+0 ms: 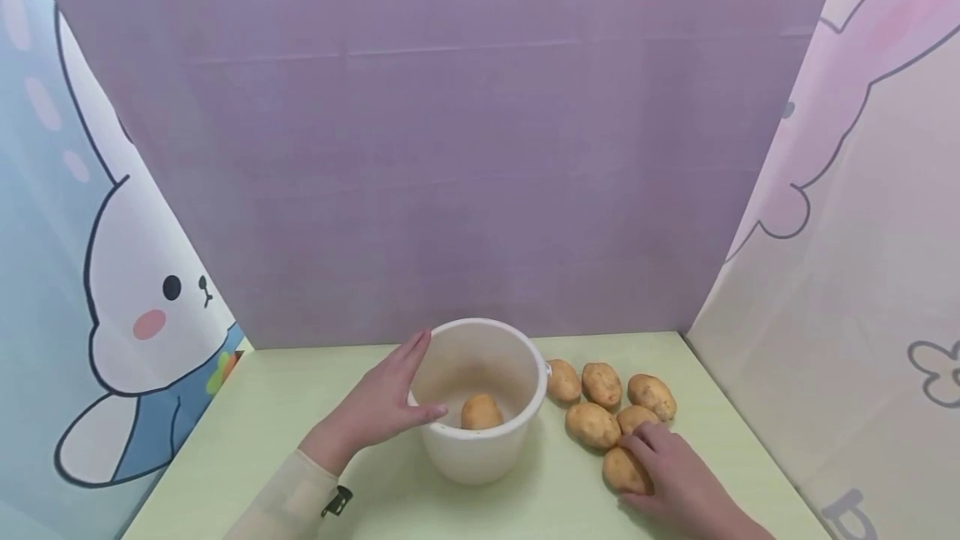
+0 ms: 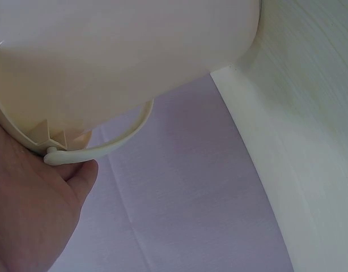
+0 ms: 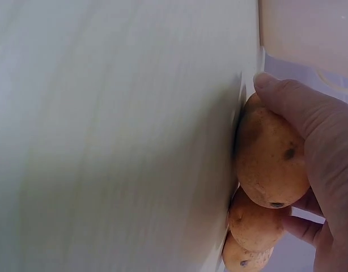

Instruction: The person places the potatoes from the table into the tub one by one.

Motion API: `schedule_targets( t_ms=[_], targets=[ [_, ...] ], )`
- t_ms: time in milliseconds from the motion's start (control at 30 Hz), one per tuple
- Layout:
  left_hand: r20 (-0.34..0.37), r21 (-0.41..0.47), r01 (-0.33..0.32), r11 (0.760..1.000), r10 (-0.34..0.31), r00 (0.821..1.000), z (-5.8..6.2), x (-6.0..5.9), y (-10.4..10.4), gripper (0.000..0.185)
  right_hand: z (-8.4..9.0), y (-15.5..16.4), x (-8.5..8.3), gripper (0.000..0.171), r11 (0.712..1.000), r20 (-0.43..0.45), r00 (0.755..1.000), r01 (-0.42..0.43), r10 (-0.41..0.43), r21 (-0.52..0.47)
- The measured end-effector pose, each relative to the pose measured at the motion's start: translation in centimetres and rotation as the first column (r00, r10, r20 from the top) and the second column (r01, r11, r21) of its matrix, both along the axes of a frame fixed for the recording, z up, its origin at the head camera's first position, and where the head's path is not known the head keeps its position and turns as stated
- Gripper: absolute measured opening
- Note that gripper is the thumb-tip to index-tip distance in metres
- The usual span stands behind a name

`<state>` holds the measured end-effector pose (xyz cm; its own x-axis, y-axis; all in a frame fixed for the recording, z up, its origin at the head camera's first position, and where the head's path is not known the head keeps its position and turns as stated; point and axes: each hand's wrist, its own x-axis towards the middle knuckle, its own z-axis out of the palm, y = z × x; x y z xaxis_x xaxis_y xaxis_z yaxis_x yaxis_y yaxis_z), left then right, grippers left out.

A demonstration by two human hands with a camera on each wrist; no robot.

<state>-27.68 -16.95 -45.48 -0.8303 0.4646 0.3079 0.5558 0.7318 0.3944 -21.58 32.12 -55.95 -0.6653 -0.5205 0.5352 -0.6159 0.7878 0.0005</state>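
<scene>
Now, left hand: spread against the white bucket's rim, steadying it on the table.
Right hand: curled round the nearest potato of the pile.
Bucket: one potato inside.

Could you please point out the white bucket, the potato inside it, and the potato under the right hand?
white bucket (image 1: 480, 452): head view, front outer wall.
potato inside it (image 1: 481, 412): head view, its middle.
potato under the right hand (image 3: 270, 158): right wrist view, bare skin.

Tan, brown-speckled potatoes lie on a pale green surface; the bucket is cream-white, the backdrop purple (a white cartoon rabbit at left).
</scene>
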Motion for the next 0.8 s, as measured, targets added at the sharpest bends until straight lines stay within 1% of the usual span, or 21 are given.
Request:
schedule_targets(
  t_ms=[133,267,367,567,800],
  targets=[
    [0.009,-0.006,-0.003,1.000,0.003,1.000,-0.10,-0.02,0.05,0.122,-0.15,-0.04,0.01,0.074,1.000,-0.002,1.000,-0.013,0.013,0.014],
    [0.003,0.001,0.003,1.000,-0.003,1.000,-0.09,-0.05,0.10,0.121,-0.24,-0.09,0.25,0.071,1.000,0.042,0.999,0.009,-0.009,0.000],
    [-0.006,0.003,0.004,1.000,-0.004,1.000,0.02,-0.03,0.12,0.121,-0.23,-0.16,0.37,0.069,1.000,0.066,0.998,0.012,-0.011,-0.025],
    [-0.009,0.007,0.002,1.000,-0.001,1.000,0.13,0.05,0.05,0.122,-0.14,-0.30,0.20,0.066,0.998,0.057,0.998,-0.003,0.007,-0.066],
    [-0.018,0.011,0.007,1.000,-0.007,1.000,0.05,-0.04,0.00,0.122,0.48,-0.52,-0.17,0.063,0.991,0.056,0.998,-0.029,0.037,-0.131]
  ],
)
